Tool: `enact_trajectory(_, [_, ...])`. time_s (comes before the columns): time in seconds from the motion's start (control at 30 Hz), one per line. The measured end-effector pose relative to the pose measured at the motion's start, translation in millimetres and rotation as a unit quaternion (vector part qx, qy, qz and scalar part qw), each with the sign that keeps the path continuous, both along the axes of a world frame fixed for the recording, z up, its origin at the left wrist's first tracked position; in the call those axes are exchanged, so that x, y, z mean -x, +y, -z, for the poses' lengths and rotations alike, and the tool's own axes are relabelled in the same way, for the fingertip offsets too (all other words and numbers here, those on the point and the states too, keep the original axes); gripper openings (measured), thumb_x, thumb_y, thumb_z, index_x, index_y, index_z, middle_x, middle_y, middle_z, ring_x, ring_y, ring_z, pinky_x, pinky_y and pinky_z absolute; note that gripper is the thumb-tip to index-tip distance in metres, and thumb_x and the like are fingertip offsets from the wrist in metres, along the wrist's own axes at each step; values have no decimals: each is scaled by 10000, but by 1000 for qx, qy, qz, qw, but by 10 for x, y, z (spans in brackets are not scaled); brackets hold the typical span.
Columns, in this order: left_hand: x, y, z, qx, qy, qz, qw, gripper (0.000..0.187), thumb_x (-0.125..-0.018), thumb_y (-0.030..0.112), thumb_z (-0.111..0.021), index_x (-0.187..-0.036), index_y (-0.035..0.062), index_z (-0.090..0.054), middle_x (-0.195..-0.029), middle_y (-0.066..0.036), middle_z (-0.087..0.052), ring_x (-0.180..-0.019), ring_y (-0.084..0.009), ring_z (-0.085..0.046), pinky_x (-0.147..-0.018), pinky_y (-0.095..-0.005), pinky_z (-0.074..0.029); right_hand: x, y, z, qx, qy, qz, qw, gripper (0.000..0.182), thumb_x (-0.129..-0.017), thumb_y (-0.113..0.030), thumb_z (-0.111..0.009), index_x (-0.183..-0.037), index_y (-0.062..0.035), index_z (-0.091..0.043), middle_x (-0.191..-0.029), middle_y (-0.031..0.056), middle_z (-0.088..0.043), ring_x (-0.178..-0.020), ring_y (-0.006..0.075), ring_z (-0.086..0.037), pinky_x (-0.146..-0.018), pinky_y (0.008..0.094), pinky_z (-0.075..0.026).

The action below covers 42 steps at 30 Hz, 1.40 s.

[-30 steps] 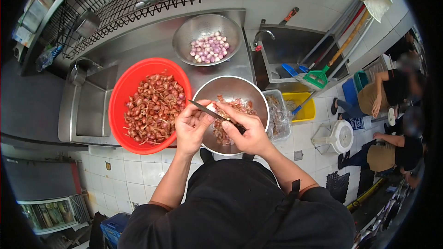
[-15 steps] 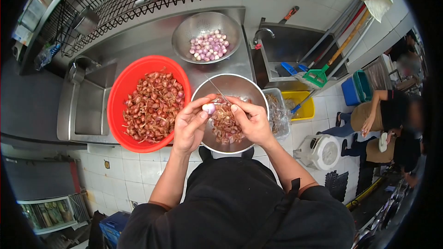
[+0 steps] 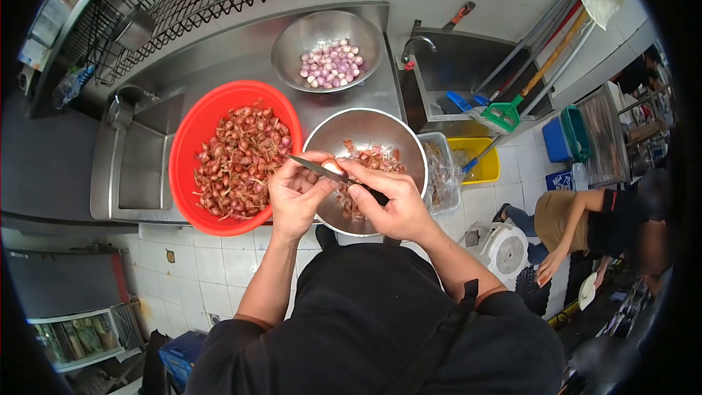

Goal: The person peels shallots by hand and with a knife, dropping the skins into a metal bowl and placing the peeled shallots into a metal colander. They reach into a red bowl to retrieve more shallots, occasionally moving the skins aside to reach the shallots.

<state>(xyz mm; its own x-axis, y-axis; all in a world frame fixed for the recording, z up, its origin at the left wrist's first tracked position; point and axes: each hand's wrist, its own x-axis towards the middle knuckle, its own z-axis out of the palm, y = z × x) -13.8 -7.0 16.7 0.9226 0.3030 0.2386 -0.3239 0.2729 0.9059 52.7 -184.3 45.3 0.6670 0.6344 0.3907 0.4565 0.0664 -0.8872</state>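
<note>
My left hand (image 3: 296,194) is closed on a peeled shallot (image 3: 333,167), pale and partly covered by the blade and fingers. In my right hand (image 3: 391,201) is a small knife (image 3: 319,168) with a dark handle, its blade lying across the shallot and pointing left. Both hands are above a steel bowl (image 3: 417,153) that contains reddish-brown shallot skins (image 3: 376,159). To the left stands a red basin (image 3: 183,139) full of unpeeled shallots (image 3: 241,157). Behind the bowl, a steel colander (image 3: 285,44) contains peeled shallots (image 3: 333,66).
A sink (image 3: 142,168) is at the left, another (image 3: 468,66) at back right. A wire rack (image 3: 183,7) hangs above the counter. Right of the bowl are a plastic tub (image 3: 442,175) and yellow bucket (image 3: 486,164). A person (image 3: 570,219) is at the far right, near a white fan-like unit (image 3: 504,252).
The knife has swung from pointing up and away to lying leftward across the shallot. At the right, one person has shifted, and a second is largely hidden.
</note>
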Motion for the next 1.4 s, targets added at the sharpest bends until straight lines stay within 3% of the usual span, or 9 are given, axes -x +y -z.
enact_trajectory(0.27, [2, -33, 4, 40, -16, -25, 999, 373, -809, -160, -679, -1145, -41, -570, -1146, -148, -621, -1027, -189, -641, -884, -307, -556, 47, 50, 48, -41, -3, 30, 999, 340, -914, -45, -605, -1246, 15, -640, -1037, 172, -723, -913, 196, -705, -815, 297, -529])
enact_trajectory(0.43, [15, -8, 44, 54, -10, 3, 998, 382, -811, -137, -693, -1156, -32, -569, -1153, -139, -624, -1041, -180, -633, -911, -301, -537, 25, 28, 47, -26, 166, 4, 986, 293, -965, -75, -580, -1225, 48, -638, -1051, 122, -723, -939, 121, -653, -844, 273, -512])
enact_trajectory(0.6, [2, 30, 131, 254, 1, 111, 961, 360, -882, -57, -650, -1229, -20, -561, -1211, -159, -632, -1109, -195, -619, -973, -324, -496, -44, 61, 156, -28, 225, 42, 973, 294, -982, -100, -569, -1225, 53, -636, -1094, 121, -711, -990, 119, -633, -889, 265, -492])
enact_trajectory(0.7, [2, 40, 115, 268, 9, 105, 958, 365, -917, -17, -615, -1273, -9, -535, -1261, -163, -602, -1106, -234, -622, -972, -332, -506, -84, 40, 193, -26, 227, 71, 971, 297, -975, -107, -578, -1216, 55, -640, -1099, 139, -709, -1014, 130, -632, -901, 269, -482])
enact_trajectory(0.9, [17, 10, 181, 176, 16, 53, 983, 346, -906, -51, -626, -1245, -23, -566, -1174, -132, -647, -1106, -179, -618, -971, -320, -488, -39, 25, 179, 7, 135, 84, 987, 376, -938, -101, -612, -1285, 43, -591, -1099, 186, -705, -1018, 145, -646, -908, 289, -486])
enact_trajectory(0.97, [15, -10, 177, 158, 19, 38, 987, 337, -905, -60, -624, -1236, -29, -572, -1157, -124, -650, -1094, -171, -621, -961, -311, -491, 18, -14, 37, 54, 143, 14, 988, 414, -926, -90, -624, -1315, 38, -565, -1139, 201, -690, -1048, 164, -652, -915, 303, -490])
enact_trajectory(1.1, [21, -74, 135, 92, 20, -5, 996, 314, -899, -82, -627, -1209, -48, -588, -1115, -112, -665, -1044, -154, -638, -926, -283, -507, 22, 85, 143, -20, 6, 12, 1000, 390, -922, -63, -616, -1297, 38, -581, -1227, 201, -658, -1129, 237, -651, -960, 327, -486])
enact_trajectory(1.27, [32, -88, 106, 64, 33, -26, 997, 322, -897, -83, -632, -1216, -62, -588, -1095, -114, -677, -1023, -153, -648, -902, -278, -520, 25, 88, 113, -17, 62, -2, 998, 380, -928, -54, -606, -1296, 38, -586, -1240, 185, -657, -1154, 244, -639, -991, 328, -471])
enact_trajectory(1.4, [42, -34, 154, 39, 26, 7, 999, 328, -906, -64, -634, -1230, -64, -580, -1120, -128, -676, -1037, -157, -646, -888, -286, -532, -27, 59, 155, -37, 99, -10, 994, 323, -952, -70, -587, -1256, 34, -623, -1204, 169, -678, -1126, 196, -640, -979, 306, -473])
